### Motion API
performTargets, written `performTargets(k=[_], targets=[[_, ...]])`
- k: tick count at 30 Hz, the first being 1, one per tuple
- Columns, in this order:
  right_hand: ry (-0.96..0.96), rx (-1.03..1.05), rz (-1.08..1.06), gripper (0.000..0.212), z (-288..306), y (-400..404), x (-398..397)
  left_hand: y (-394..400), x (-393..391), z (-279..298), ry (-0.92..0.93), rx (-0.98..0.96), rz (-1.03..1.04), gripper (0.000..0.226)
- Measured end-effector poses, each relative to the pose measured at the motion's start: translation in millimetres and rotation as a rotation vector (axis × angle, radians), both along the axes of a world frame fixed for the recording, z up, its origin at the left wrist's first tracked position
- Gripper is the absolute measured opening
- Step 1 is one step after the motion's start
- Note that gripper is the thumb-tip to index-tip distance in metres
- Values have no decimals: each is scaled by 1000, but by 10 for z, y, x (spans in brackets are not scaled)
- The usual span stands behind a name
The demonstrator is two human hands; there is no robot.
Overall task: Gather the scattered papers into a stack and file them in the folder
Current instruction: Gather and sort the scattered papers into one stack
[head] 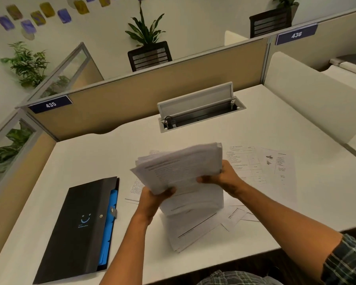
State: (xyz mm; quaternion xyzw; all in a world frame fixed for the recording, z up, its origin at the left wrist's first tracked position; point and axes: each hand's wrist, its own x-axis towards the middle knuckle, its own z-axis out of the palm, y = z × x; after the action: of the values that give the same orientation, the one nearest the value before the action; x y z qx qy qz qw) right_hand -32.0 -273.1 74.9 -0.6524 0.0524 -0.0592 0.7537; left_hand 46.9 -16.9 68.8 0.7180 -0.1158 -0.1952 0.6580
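Note:
A thick stack of white printed papers (179, 167) is lifted above the desk, tilted and a little blurred. My left hand (154, 199) grips its near left corner from below, and my right hand (224, 175) clasps its right edge. Several loose sheets (195, 229) lie on the desk under and around the stack, two more (275, 161) flat at the right. The black folder (80, 229) lies shut at the left of the desk, with blue dividers showing along its right edge and a snap tab undone.
The white desk (306, 202) is walled by tan partitions at the back and left and a white divider at the right. An open cable tray (199, 112) sits at the back middle. The desk's near edge runs below the loose sheets.

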Motion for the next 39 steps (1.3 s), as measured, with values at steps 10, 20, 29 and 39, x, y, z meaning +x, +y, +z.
performTargets(k=[10, 20, 29, 39], targets=[[177, -133, 49, 27, -181, -83, 20, -111, 72, -121, 9, 109, 89, 39], [915, -1172, -444, 84, -618, -722, -298, -1, 81, -369, 289, 63, 255, 31], [1083, -1130, -507, 103, -713, -866, -412, 112, -45, -710, 363, 102, 267, 34], [704, -753, -752, 23, -695, -948, -444, 153, -39, -787, 380, 109, 235, 25]])
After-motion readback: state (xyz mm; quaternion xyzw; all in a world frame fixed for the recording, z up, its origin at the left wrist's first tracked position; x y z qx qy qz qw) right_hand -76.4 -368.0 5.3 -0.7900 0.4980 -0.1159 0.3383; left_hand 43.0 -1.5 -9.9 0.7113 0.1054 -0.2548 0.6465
